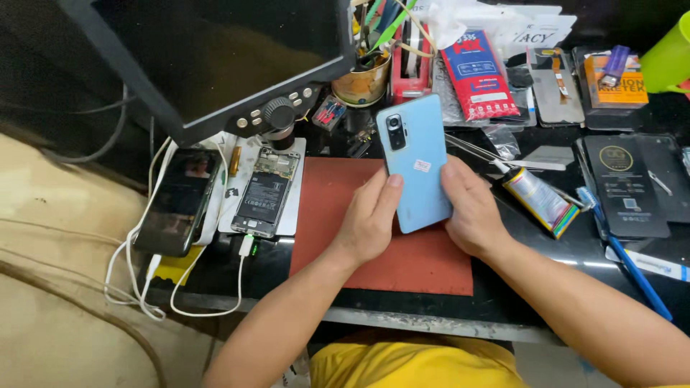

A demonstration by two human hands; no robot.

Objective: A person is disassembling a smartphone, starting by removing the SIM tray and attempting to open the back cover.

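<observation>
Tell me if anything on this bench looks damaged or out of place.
The phone lying under the monitor has its back off, with battery and circuit board bare and a white cable plugged in. The light blue phone held by both hands looks whole.

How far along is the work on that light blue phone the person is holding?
Looks done: the light blue phone has its back cover on, camera side up. In hand: the left hand and right hand grip its edges above the red mat. Left: probably pressing the cover tight; whether it is sealed cannot be told. An opened phone lies under the microscope, apart from this one.
</observation>
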